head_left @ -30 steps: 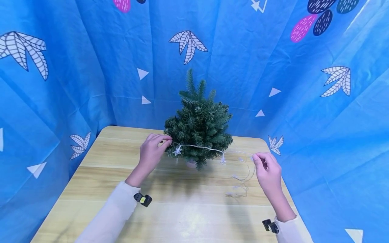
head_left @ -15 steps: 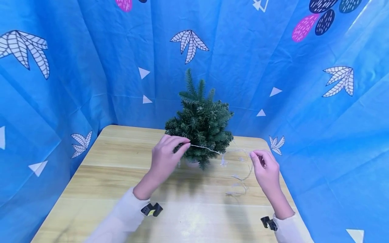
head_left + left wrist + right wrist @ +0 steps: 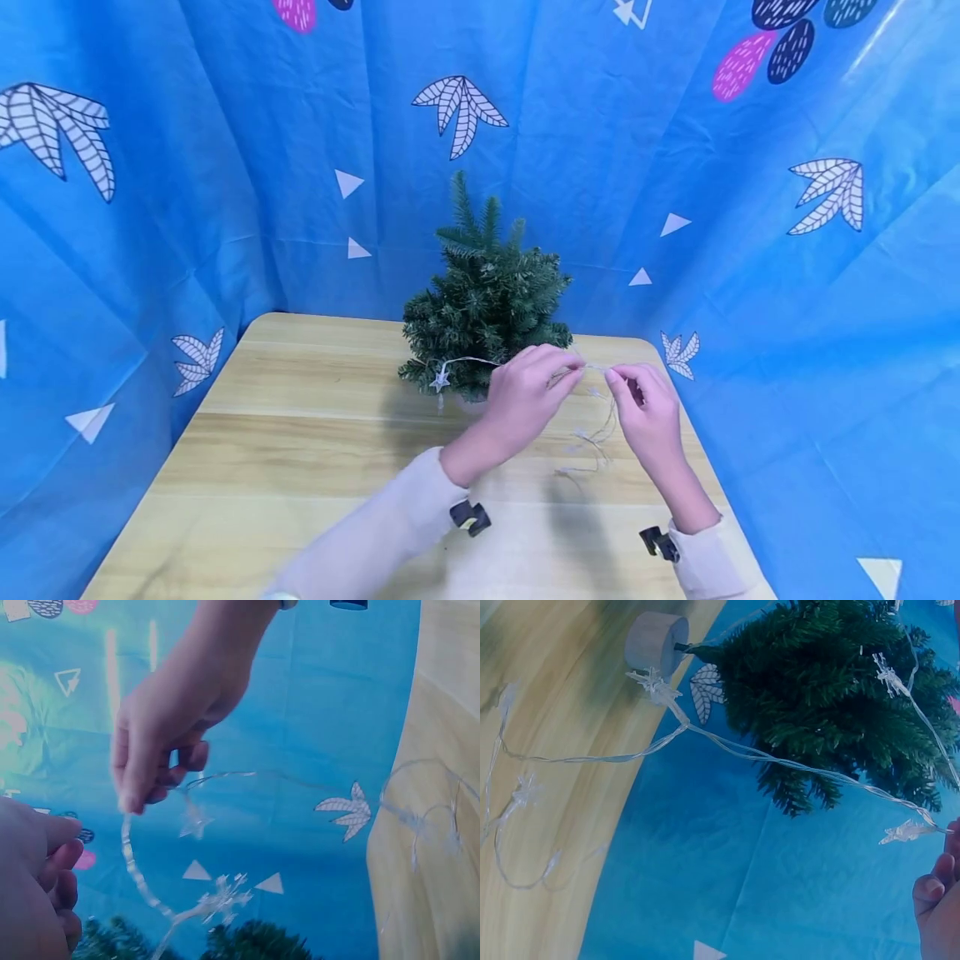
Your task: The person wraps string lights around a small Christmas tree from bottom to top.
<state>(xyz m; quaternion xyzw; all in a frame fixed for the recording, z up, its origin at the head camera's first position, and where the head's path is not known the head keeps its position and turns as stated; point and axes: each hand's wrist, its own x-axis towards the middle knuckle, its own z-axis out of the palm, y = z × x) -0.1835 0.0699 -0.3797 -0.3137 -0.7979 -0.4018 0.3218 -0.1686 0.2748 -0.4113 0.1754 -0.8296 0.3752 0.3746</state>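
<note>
Loosely, the star light string (image 3: 686,726) crosses before the small green tree (image 3: 483,304) and dangles over the table (image 3: 300,467). The right hand (image 3: 651,412), wrist raised, pinches its wire; the left hand (image 3: 528,392) reaches across, fingers bent and apart from the wire.

Head view: worn high, facing forward and down across the counter (image 3: 300,475); farthest and widest, framing tree (image 3: 487,300), left hand (image 3: 528,390), right hand (image 3: 651,417) and curtain (image 3: 585,125). Left wrist view: close, turned sideways, counter at right, tree cut off at bottom. Right wrist view: close, turned oppositely, counter at left, tree near at top. Shared by both wrist views: lights (image 3: 780,759), counter, tree, curtain.
</note>
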